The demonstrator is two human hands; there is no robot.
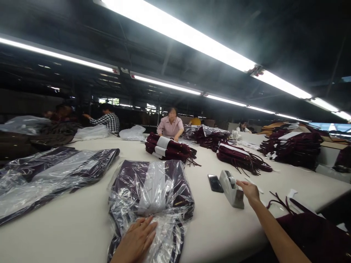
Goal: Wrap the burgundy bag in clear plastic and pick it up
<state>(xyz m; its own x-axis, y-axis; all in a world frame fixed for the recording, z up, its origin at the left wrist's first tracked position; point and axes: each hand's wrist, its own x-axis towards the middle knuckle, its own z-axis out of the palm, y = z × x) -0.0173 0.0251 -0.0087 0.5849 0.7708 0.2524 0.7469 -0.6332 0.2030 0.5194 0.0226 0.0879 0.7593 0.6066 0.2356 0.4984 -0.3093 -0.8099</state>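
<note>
A dark maroon bag [128,186] with a white paper band [153,182] around it lies inside a clear plastic bag [164,226] in front of me. My left hand [138,235] rests flat on the plastic's lower part, fingers stretched out. To the right stands a grey tape dispenser [233,195]. The fingers of my right hand [249,190] are pinched together at its tape roll [232,181]; the strip of tape between them is too small to see clearly. A black phone [215,183] lies just left of the dispenser.
Another plastic-wrapped bag [65,168] lies left on the white table [82,219]. Maroon bundles [170,148] with white bands sit farther back, and a tall stack [290,146] stands right. Maroon pieces [312,233] lie beside my right forearm. A person in pink [170,126] works across the table.
</note>
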